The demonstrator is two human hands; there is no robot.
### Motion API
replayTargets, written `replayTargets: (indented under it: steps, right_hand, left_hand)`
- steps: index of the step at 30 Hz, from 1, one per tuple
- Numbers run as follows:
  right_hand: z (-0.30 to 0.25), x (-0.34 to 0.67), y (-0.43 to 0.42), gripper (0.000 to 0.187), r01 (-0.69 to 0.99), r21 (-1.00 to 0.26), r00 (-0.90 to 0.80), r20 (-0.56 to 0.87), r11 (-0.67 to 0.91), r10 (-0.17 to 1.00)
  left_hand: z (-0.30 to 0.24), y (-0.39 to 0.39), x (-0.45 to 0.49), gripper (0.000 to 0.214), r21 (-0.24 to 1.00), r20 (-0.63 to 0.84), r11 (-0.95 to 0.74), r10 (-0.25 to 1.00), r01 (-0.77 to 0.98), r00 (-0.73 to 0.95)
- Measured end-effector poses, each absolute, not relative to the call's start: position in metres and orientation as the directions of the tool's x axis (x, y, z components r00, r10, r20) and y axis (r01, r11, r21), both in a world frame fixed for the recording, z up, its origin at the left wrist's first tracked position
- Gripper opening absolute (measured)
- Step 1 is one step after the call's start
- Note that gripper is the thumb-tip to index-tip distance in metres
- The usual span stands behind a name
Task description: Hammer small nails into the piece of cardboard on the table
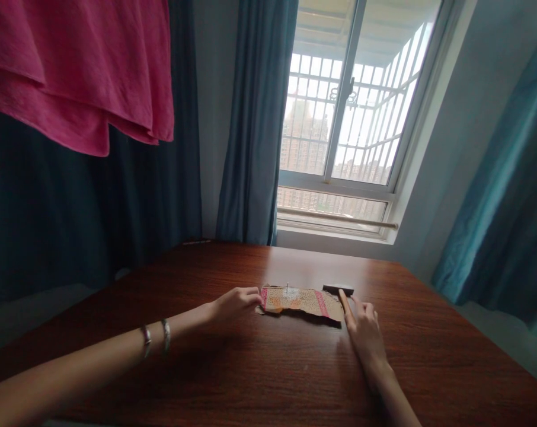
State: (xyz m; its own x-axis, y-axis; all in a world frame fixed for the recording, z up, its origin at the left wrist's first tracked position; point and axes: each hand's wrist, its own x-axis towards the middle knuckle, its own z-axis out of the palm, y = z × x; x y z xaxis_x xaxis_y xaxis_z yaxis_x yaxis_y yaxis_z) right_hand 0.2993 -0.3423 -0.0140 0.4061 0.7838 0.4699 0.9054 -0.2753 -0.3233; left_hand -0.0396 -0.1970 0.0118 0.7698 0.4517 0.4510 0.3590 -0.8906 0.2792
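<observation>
A torn strip of cardboard (308,302) with a speckled print and pink bands lies across the middle of the table, its lower edge ragged and a dark shadow under it. My left hand (243,299) pinches its left end between thumb and fingers. A thin nail (287,289) stands upright near the strip's upper edge. At the strip's right end, my right hand (364,329) is closed around the pale wooden handle of a hammer (338,290). The hammer's dark head rests crosswise just beyond the cardboard's upper right corner, apart from the nail.
The brown wooden table (224,373) reaches back to a barred window (339,118). A blue curtain (253,130) hangs by its left side, another curtain (495,207) at the right. A pink towel (95,71) hangs at upper left. A thin object (196,242) lies at the table's far left corner.
</observation>
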Motion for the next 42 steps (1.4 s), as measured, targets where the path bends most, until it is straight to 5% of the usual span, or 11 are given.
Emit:
replayTargets:
  steps: [4, 10, 17, 26, 31, 37, 42]
  right_hand:
    - [-0.001, 0.279, -0.32, 0.033, 0.828, -0.56, 0.301, 0.488, 0.029, 0.819]
    - [-0.001, 0.235, -0.279, 0.031, 0.54, -0.79, 0.209, 0.461, 0.291, 0.862]
    - [-0.013, 0.213, -0.251, 0.037, 0.366, -0.873, 0.156, 0.4, 0.323, 0.903]
    - [-0.012, 0.215, -0.232, 0.03, 0.462, -0.818, 0.205, 0.473, 0.341, 0.857]
    - [-0.029, 0.225, -0.207, 0.036, 0.35, -0.895, 0.393, 0.41, 0.279, 0.823]
    - [-0.045, 0.228, -0.203, 0.033, 0.399, -0.875, 0.424, 0.44, 0.274, 0.791]
    - [-0.044, 0.228, -0.21, 0.031, 0.494, -0.844, 0.429, 0.447, 0.21, 0.785]
  left_hand:
    - [0.018, -0.178, -0.012, 0.02, 0.555, 0.432, -0.712, 0.689, 0.43, 0.582]
    - [0.013, -0.174, 0.029, 0.022, 0.665, 0.386, -0.664, 0.698, 0.342, 0.603]
    - [0.003, -0.18, 0.052, 0.025, 0.644, 0.377, -0.692, 0.657, 0.325, 0.653]
    - [0.002, -0.164, 0.059, 0.027, 0.631, 0.406, -0.707, 0.652, 0.32, 0.641]
    - [-0.01, -0.129, 0.061, 0.022, 0.765, 0.423, -0.55, 0.822, 0.336, 0.383]
    - [-0.041, -0.095, 0.07, 0.026, 0.977, 0.166, -0.169, 0.985, 0.128, 0.036]
    - [-0.051, -0.093, 0.078, 0.025, 0.933, 0.263, -0.275, 0.961, 0.232, 0.085]
